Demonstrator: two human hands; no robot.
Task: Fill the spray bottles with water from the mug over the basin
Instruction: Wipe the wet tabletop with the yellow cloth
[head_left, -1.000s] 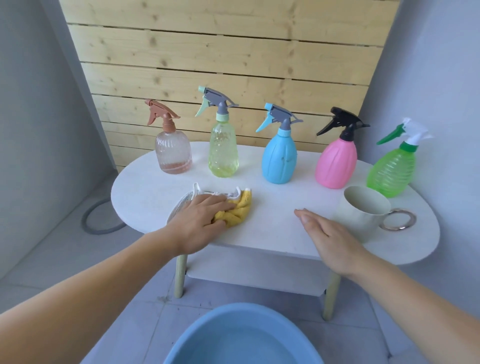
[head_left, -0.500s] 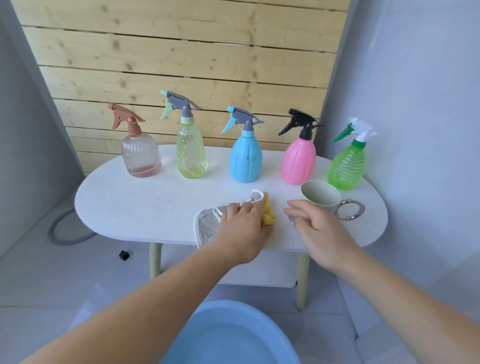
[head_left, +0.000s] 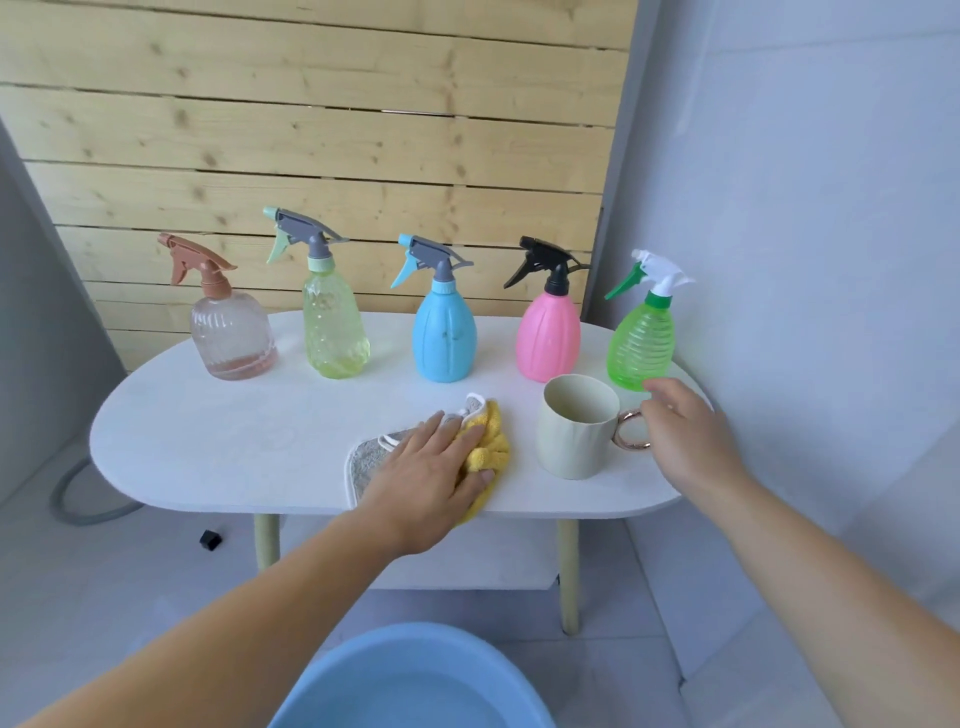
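Head view, mug (head_left: 571, 441) taken as the landmark: cream mug, upright on the white oval table (head_left: 234, 441), near the front edge toward the table's right end, gold ring handle (head_left: 628, 434) pointing right. Right hand (head_left: 685, 436) is just right of the mug at the handle, palm down, fingers loosely extended and not curled round anything; cannot tell if it touches the handle. Left hand (head_left: 431, 478) is just left of the mug, flat with straight fingers pressing down on a yellow and grey cloth (head_left: 493, 441), which lies at the table's front edge, close to the mug but apart from it. Five spray bottles stand upright in a row behind the mug, all with trigger heads on: green bottle (head_left: 641, 343) behind and right of the mug, nearest the right hand's fingertips; pink bottle (head_left: 548, 338) straight behind; blue bottle (head_left: 444, 338) behind and left; yellow-green bottle (head_left: 335, 327) further left; clear bottle (head_left: 231, 332) with brown trigger furthest left, a little liquid at its bottom. Blue basin (head_left: 415, 680) sits on the floor well in front of and below the mug, between the forearms, partly cut off by the frame. Wooden plank wall (head_left: 311, 130) behind the row. Grey hose (head_left: 78, 499) on the floor far left of the mug.
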